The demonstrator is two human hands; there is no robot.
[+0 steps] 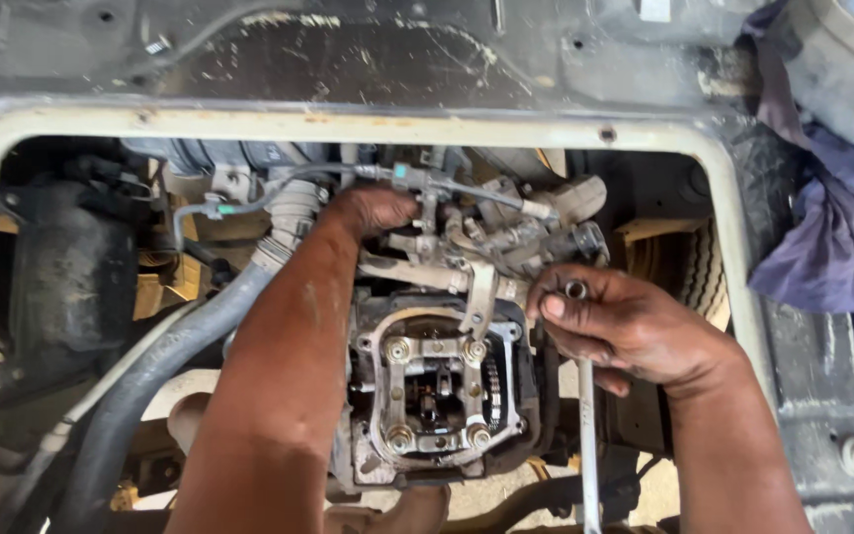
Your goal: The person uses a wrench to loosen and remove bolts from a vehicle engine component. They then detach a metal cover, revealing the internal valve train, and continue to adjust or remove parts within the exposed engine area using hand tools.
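Note:
An engine with its valve cover off (437, 391) sits in a rectangular opening in a vehicle floor. Rocker parts, studs and a chain show inside it. My left hand (373, 210) reaches down over the engine's top end and rests among the metal brackets and fuel pipes (467, 242); what its fingers grip is hidden. My right hand (625, 321) is closed around the head of a long metal socket wrench (588, 435), whose shaft hangs down along the engine's right side.
The painted frame edge (348, 127) rings the opening. A grey corrugated hose (165, 361) runs along the left. A tyre (689, 262) shows at the right, and a purple rag (842, 237) lies on the dirty floor panel beside it.

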